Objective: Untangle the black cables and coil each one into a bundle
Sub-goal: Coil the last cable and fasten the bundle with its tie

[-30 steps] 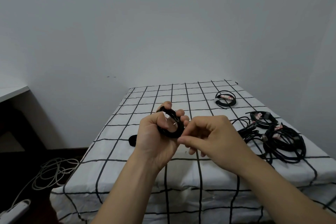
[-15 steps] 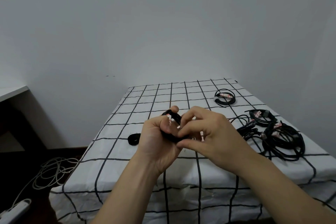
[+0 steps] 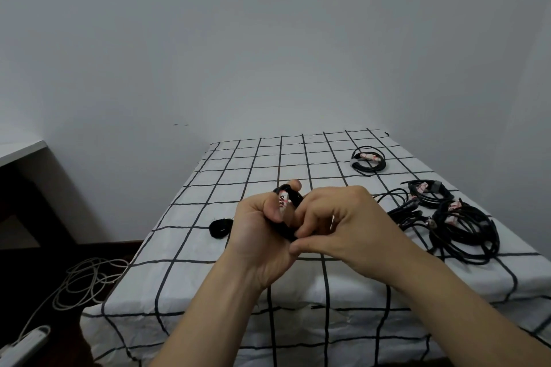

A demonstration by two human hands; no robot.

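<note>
Down on the floor at the far left lies a loose white cord point(image 3: 86, 280), no part of this job as far as I can judge. The table point(image 3: 185, 250), under a checked cloth, begins just right of it. On the cloth, near the left hand, sits a small black roll point(image 3: 220, 228) that looks like a strap. I'd guess it is kept within reach for tying off.

The left hand point(image 3: 259, 235) is raised over the table, its fingers curled tight round a small coil point(image 3: 286, 231) of black cable, with a white label point(image 3: 281, 202) showing at the thumb. Fisted like that, the loops cannot spring apart. The right hand point(image 3: 346, 223) is pressed up against it, fingers bent, thumb and forefinger pinching at the coil's lower edge. Whether they have the loose end or a tie I cannot tell, as the spot is hidden. My guess is that this coil is being secured.

Further right, toward the back of the table, lies a tidy bundle point(image 3: 368, 159), set well apart, likely so it won't snag again. Nearer, by the right edge, a second bundle point(image 3: 429, 192) rests just beside the tangle point(image 3: 465, 229), a heap of black cables with labelled ends. That heap looks like the work left to do.
</note>
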